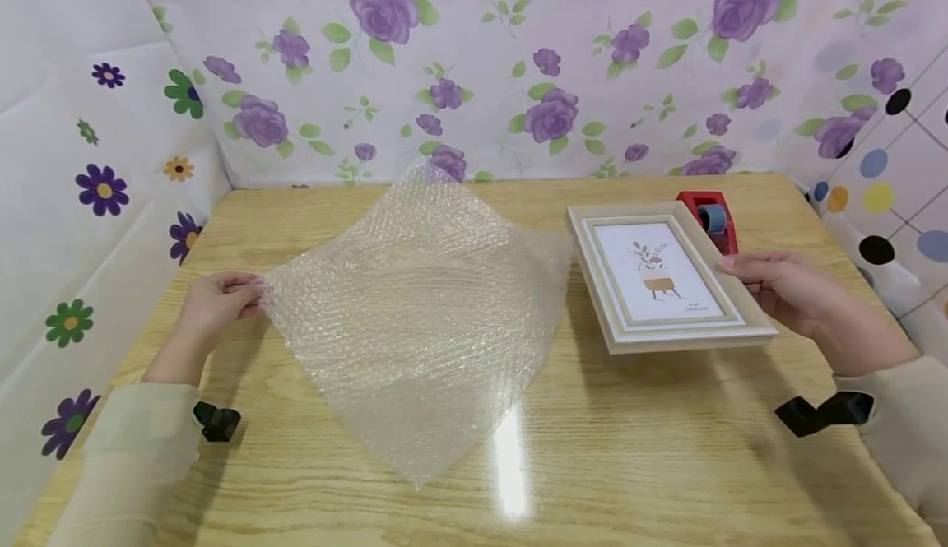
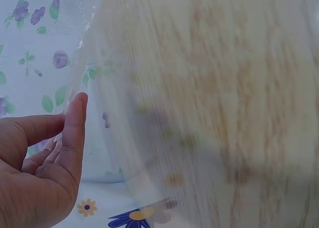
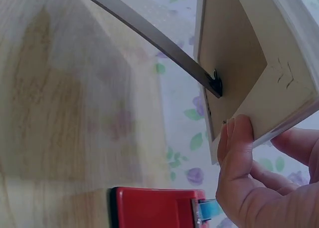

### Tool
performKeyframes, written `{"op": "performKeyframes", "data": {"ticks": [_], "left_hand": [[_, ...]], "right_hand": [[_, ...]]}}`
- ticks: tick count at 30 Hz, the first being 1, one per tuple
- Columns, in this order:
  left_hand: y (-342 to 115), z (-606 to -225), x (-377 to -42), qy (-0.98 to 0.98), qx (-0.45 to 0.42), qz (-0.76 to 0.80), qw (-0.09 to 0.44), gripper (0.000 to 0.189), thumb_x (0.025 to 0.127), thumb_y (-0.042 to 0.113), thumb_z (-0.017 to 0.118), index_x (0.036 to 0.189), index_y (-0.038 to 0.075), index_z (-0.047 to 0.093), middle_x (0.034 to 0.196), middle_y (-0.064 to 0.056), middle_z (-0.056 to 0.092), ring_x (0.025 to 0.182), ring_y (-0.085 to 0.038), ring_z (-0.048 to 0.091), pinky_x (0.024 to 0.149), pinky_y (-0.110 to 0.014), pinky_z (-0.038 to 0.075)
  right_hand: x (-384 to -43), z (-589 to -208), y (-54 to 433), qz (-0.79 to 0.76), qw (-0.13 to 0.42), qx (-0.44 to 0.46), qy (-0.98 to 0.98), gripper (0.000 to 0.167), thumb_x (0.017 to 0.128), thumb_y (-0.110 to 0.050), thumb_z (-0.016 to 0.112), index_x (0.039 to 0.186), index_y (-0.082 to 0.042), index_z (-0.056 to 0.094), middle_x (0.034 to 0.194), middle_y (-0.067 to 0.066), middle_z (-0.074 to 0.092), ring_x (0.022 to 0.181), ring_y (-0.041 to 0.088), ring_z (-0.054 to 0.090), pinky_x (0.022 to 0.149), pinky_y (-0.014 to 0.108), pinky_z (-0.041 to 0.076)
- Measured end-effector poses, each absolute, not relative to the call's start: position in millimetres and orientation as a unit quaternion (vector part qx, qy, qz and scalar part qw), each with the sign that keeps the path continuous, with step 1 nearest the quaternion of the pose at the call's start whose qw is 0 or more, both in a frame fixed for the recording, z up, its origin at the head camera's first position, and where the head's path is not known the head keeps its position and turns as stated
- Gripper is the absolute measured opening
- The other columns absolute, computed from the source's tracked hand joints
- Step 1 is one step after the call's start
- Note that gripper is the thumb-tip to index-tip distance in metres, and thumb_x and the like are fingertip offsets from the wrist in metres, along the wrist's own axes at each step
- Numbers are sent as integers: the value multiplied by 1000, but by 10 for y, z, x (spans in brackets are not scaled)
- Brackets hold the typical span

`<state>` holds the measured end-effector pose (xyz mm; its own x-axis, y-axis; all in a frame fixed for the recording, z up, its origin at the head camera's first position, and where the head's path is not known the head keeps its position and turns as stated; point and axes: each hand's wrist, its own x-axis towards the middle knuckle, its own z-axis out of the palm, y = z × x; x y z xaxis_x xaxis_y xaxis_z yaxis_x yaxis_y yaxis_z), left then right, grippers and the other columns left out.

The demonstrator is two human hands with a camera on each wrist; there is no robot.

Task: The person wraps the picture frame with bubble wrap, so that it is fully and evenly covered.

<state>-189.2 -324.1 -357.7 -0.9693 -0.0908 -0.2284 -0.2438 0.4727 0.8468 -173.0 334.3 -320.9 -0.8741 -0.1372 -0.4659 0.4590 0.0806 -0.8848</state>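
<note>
A clear sheet of bubble wrap (image 1: 422,308) spreads diagonally over the table, one corner reaching up to the back edge. My left hand (image 1: 222,304) pinches its left corner between thumb and fingers; the left wrist view shows the pinch (image 2: 50,158) with the film hanging beside it. A picture frame (image 1: 592,284) with a pale border and a potted-plant print is tilted above the table. On its right edge, my right hand (image 1: 792,292) grips it, thumb on the front and fingers behind. From the right wrist, the frame's back shows a stand leg (image 3: 159,43) swung out.
Behind the picture frame sits a red tape dispenser (image 1: 707,218) with a blue roll. The wooden table (image 1: 296,489) meets a floral sheet (image 1: 481,62) at the back, with patterned sheets on both sides.
</note>
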Motion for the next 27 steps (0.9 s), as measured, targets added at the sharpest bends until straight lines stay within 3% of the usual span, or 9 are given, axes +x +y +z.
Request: {"op": "performKeyframes", "data": {"ticks": [16, 27], "left_hand": [[-3195, -3564, -1927, 825, -103, 549, 85, 46, 97, 9, 50, 132, -18, 37, 77, 23, 62, 74, 7, 61, 73, -14, 55], [-3080, -3607, -1950, 812, -91, 566, 108, 50, 98, 8, 49, 136, -20, 32, 79, 20, 62, 75, 7, 62, 75, -14, 55]], "right_hand": [[-1698, -3049, 3453, -700, 204, 105, 676, 31, 98, -15, 50, 83, -15, 76, 78, 3, 73, 66, 15, 70, 60, 30, 59], [-1716, -2982, 3318, -706, 209, 130, 664, 27, 96, -17, 55, 81, -15, 76, 78, 1, 73, 67, 13, 69, 62, 28, 59]]}}
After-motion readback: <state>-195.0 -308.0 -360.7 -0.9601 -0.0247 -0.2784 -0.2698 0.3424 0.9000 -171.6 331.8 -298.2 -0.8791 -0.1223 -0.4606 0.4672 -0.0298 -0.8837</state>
